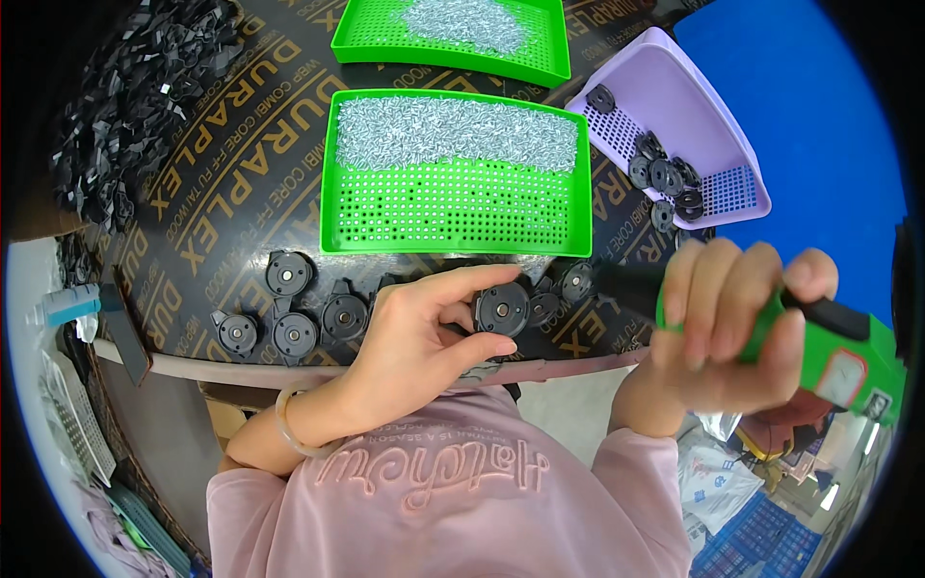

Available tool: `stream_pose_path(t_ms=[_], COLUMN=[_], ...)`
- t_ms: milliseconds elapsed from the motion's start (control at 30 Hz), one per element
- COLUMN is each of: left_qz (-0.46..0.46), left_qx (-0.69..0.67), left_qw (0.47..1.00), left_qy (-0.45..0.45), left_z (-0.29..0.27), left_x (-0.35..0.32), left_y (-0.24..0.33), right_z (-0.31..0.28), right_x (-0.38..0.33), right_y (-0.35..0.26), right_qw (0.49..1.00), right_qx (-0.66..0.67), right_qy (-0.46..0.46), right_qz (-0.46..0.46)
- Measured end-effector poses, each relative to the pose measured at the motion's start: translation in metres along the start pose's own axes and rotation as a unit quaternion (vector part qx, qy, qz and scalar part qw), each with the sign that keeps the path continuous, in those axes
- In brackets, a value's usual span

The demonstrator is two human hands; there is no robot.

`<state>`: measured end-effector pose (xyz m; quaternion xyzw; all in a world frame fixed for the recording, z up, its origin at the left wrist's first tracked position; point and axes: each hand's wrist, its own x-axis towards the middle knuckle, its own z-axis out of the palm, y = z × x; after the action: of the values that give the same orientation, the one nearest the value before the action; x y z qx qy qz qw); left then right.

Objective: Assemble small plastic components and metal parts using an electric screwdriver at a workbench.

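Observation:
Between the thumb and fingers of my left hand (409,332) is a round black plastic part (501,310), its metal centre facing up at the table's near edge. My right hand (723,313) is wrapped around a green and black power screwdriver (872,358). The tool's black nose (626,286) points left, beside another round black part (576,280) and apart from the held one. More such parts, one of them a round black part (289,275), lie left of my left hand. Just beyond my hands, a green perforated basket (453,249) holds small silver screws (453,133).
A second green basket (352,46) with screws stands farther back. At the right, a tilted purple basket (747,159) holds several round black parts. Loose black pieces (116,135) are heaped at the far left. The table's near edge (183,369) runs in front of my body.

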<state>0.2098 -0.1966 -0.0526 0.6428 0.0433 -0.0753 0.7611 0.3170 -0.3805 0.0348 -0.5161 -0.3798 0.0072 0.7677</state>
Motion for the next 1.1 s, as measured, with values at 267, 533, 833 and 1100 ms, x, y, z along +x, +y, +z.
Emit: stream_pose_path(t_ms=[267, 533, 833, 1100], left_qz=[-0.065, -0.061, -0.051, -0.051], left_qx=[0.001, 0.018, 0.014, 0.019], left_qw=[0.997, 0.997, 0.998, 0.998], left_qy=[-0.052, -0.052, -0.044, -0.041], left_z=[0.000, -0.001, -0.001, 0.001], left_x=[-0.003, -0.005, -0.006, -0.006], left_y=[0.001, 0.003, -0.003, 0.001], right_z=[0.020, 0.022, 0.027, 0.027], right_x=[-0.005, -0.008, -0.011, -0.011], right_y=[-0.006, -0.001, 0.000, -0.002], right_qw=[0.995, 0.997, 0.996, 0.996], right_qx=[0.054, 0.043, 0.044, 0.035], right_qy=[-0.066, -0.050, -0.045, -0.040], right_qz=[0.045, 0.049, 0.057, 0.066])
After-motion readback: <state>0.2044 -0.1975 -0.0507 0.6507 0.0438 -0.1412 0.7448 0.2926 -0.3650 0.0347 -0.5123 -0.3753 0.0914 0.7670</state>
